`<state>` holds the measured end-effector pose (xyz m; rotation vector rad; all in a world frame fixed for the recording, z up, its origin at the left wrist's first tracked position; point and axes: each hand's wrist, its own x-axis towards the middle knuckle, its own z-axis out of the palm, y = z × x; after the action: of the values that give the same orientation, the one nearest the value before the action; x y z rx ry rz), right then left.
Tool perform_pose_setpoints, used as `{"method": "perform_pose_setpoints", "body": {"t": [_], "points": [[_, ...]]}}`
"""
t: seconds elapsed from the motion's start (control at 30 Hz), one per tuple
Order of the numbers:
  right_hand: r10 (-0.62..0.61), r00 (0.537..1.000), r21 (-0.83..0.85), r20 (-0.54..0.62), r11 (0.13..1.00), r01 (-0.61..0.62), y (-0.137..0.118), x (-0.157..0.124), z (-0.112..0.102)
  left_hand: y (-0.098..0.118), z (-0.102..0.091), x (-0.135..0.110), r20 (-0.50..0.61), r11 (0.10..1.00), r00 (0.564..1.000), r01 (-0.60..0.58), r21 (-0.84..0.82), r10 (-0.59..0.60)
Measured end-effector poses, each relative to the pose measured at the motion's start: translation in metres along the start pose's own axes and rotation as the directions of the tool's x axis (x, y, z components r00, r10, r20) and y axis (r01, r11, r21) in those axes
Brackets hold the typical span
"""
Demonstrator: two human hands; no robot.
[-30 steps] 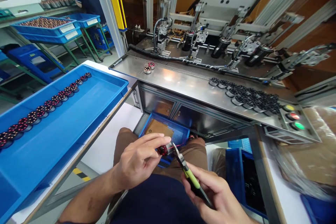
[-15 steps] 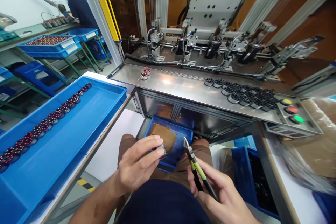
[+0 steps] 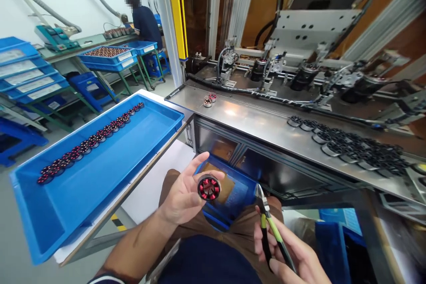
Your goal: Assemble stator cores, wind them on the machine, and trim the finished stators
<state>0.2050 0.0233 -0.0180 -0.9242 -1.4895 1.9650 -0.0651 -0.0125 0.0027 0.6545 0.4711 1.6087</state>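
From afar I see the left hand (image 3: 183, 199) pinching a red-and-black ring (image 3: 209, 181); to its right, the right hand (image 3: 291, 248) grips pliers (image 3: 265, 207).

Single head-worn view, forward and down, close above left hand (image 3: 181, 199) and right hand (image 3: 300, 242), machine (image 3: 317, 24) beyond.

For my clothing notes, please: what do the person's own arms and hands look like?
The left hand and right hand wear no gloves. The left forearm is bare below a white-trimmed dark sleeve. No right sleeve shows.
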Motion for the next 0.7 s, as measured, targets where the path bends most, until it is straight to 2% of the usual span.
{"method": "perform_pose_setpoints", "body": {"t": [0.1,0.2,0.27,0.33,0.4,0.47,0.53,0.57,0.6,0.67,0.7], "points": [[-0.017,1.000,-0.029,-0.014,0.999,0.016,0.006,0.004,-0.004,0.001,-0.002,0.000,-0.013,0.999,1.000,0.003,-0.041,-0.004],[-0.040,0.999,-0.117,0.026,0.992,0.043,0.009,0.007,-0.005,0.002,-0.007,-0.001,-0.023,0.998,1.000,-0.005,-0.064,0.004],[-0.050,0.998,-0.226,0.040,0.972,0.058,0.004,0.011,-0.004,0.003,-0.010,-0.002,-0.037,0.997,0.999,-0.011,-0.071,0.009],[-0.091,0.996,-0.386,0.021,0.918,0.092,-0.008,0.021,-0.006,0.004,-0.012,-0.001,-0.057,0.997,0.998,-0.020,-0.079,0.015],[-0.215,0.976,-0.562,-0.043,0.812,0.154,-0.027,0.040,-0.013,0.003,-0.012,0.001,-0.078,0.996,0.997,-0.027,-0.084,0.021],[-0.402,0.909,-0.732,-0.112,0.652,0.198,-0.053,0.074,-0.027,0.001,-0.011,0.002,-0.118,0.997,0.993,-0.035,-0.072,0.026],[-0.558,0.814,-0.885,-0.161,0.447,0.132,-0.080,0.118,-0.046,0.001,-0.011,-0.001,-0.194,0.999,0.981,-0.035,-0.020,0.031],[-0.602,0.781,-0.939,-0.165,0.339,0.063,-0.093,0.143,-0.056,0.004,-0.012,-0.004,-0.243,0.999,0.969,-0.027,0.025,0.032],[-0.605,0.782,-0.971,-0.149,0.238,0.000,-0.104,0.167,-0.065,0.008,-0.015,-0.009,-0.296,0.997,0.954,-0.010,0.082,0.034],[-0.583,0.808,-0.989,-0.089,0.151,0.000,-0.120,0.214,-0.077,0.027,-0.027,-0.021,-0.393,0.968,0.917,0.040,0.248,0.063],[-0.571,0.819,-0.991,-0.052,0.130,0.028,-0.124,0.235,-0.080,0.042,-0.036,-0.026,-0.428,0.921,0.898,0.076,0.382,0.104]]}}
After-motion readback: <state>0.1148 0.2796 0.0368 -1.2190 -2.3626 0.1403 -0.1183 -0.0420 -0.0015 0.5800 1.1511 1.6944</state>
